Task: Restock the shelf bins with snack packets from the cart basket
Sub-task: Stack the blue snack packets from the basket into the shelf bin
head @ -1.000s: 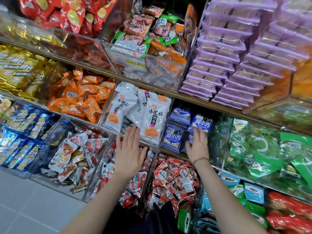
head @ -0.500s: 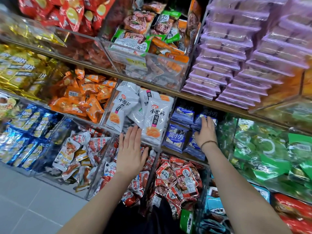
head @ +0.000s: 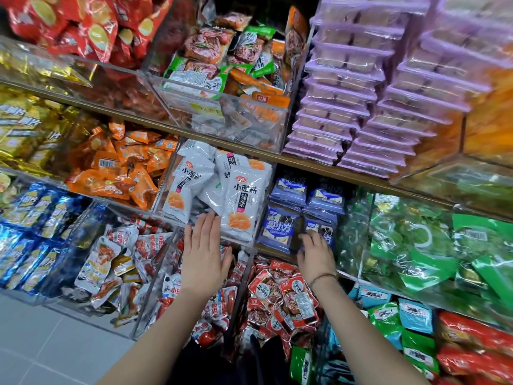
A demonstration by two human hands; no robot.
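Hands: left hand (head: 206, 257) lies flat, fingers straight and together, against the front wall of the clear bin (head: 251, 241). Right hand (head: 316, 258) is beside it and apart from it, fingertips on the front blue packet (head: 322, 227). Blur hides whether they pinch it or only press it.
Shelf: the wooden board edge (head: 361, 177) slants from upper left down to lower right, and the bins stand side by side below it.
Cart basket: not in view.
Clear bin: stiff, glossy, see-through walls with square corners; it sits nearer the left hand.
White packets (head: 241, 201): flat pouches of slick film inside the clear bin, standing nearly upright with the long axis up and down, crowded against the front wall.
Blue packets (head: 280, 229): small soft pillow packs with crimped ends, in two rows in the compartment just right of the clear bin, long axis across the shelf.
Deciding relation: the blue packets lie straight ahead of the right hand and touch it. They sit off to the right of the left hand, so the right hand looks the likelier to seat them.
Wrist band (head: 323, 277): a thin dark cord round the right wrist.
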